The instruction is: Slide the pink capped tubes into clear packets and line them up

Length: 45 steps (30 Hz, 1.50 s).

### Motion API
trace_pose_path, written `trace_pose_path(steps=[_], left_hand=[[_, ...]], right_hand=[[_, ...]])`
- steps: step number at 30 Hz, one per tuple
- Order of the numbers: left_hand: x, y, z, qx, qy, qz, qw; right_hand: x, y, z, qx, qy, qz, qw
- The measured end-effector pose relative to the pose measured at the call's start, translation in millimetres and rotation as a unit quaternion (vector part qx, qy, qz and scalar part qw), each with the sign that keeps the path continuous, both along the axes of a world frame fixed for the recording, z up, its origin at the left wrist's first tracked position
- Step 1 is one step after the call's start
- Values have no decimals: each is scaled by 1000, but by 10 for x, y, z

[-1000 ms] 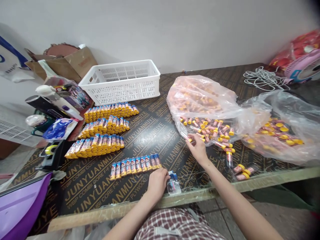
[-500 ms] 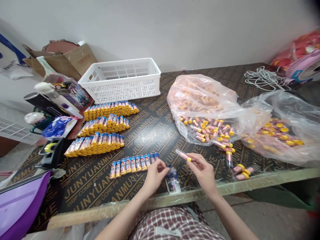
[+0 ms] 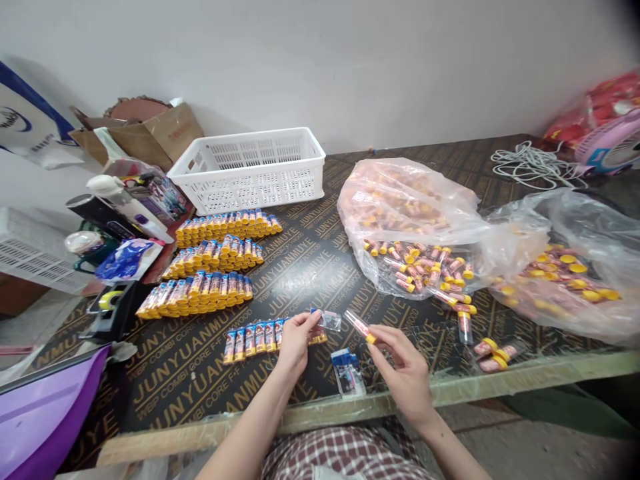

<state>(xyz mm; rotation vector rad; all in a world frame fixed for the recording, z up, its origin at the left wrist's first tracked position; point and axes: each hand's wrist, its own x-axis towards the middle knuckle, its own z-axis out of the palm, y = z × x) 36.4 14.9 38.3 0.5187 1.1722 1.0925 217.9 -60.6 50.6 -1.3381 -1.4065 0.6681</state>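
L hand (image 3: 296, 338) fingers pinch clear sleeve (image 3: 331, 321) | R hand (image 3: 404, 363) fingers hold tube (image 3: 359, 325) | sleeve stack (image 3: 347, 372) betw. hands

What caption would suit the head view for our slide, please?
Left hand holds a clear sleeve, right hand a yellow-capped tube, above the plywood table.

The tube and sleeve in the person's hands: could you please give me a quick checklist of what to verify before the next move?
1. Right hand grips the yellow-capped tube near its cap: ok.
2. Left hand pinches the clear sleeve: ok.
3. Tube tip points toward the sleeve, apart from it: ok.
4. Sleeve mouth open: cannot tell.
5. Spare sleeves lie at the table edge between the hands: ok.
6. Row of wrapped tubes lies beside the left hand: ok.
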Motion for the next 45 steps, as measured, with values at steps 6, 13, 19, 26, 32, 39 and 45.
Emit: trace_pose_path(steps=[6, 13, 19, 26, 32, 39, 45], left_hand=[[-15, -5, 2, -7, 15, 32, 999], [39, -59, 2, 51, 50, -23, 997], [113, -127, 130, 31, -68, -83, 994], [125, -190, 224, 5, -60, -227, 972], [141, -219, 246, 3, -70, -269, 961], [140, -231, 259, 3, -67, -288, 955], [139, -235, 275, 4, -62, -291, 955]], right_hand=[[-37, -3, 17, 6, -22, 6, 1000], [-86, 13, -12, -35, 12, 95, 995], [-100, 77, -56, 3, -47, 108, 993], [-29, 199, -49, 48, -98, 169, 980], [-8, 205, -40, 12, -57, 275, 960], [-23, 188, -69, 18, -41, 260, 965], [-26, 189, -94, 42, -18, 262, 964]])
